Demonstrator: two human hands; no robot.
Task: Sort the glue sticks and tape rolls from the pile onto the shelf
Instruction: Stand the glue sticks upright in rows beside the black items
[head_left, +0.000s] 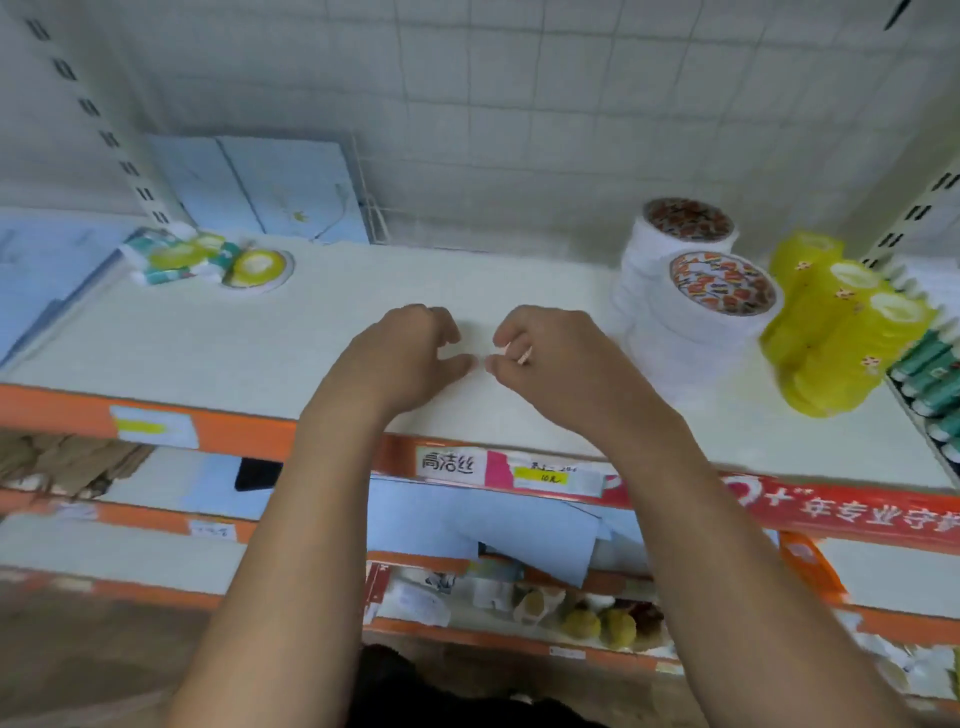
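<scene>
— While you read from the left, what lies on the shelf (332, 291)?
— Toward ten o'clock, a small heap of green-and-white packets (156, 257) with yellow-green tape rolls (258, 266) touching them. Blue folders (270, 192) lean on the back wall behind.
— How do the left hand (410, 353) and the right hand (556, 364) stand?
— Both hands hover over the bare middle, thumbs nearly meeting. The left has its fingers curled under, palm down, and I cannot tell whether it holds anything. The right is curled too, with a pale orange sliver (519, 356) showing at its fingers. Held or worn, I cannot tell.
— Further right?
— At two o'clock, two stacks of white tape rolls (696, 312), touching each other. At three o'clock, yellow rolls (831, 338) in leaning columns just beside them, then teal tubes (930, 369) at the shelf's right edge.
</scene>
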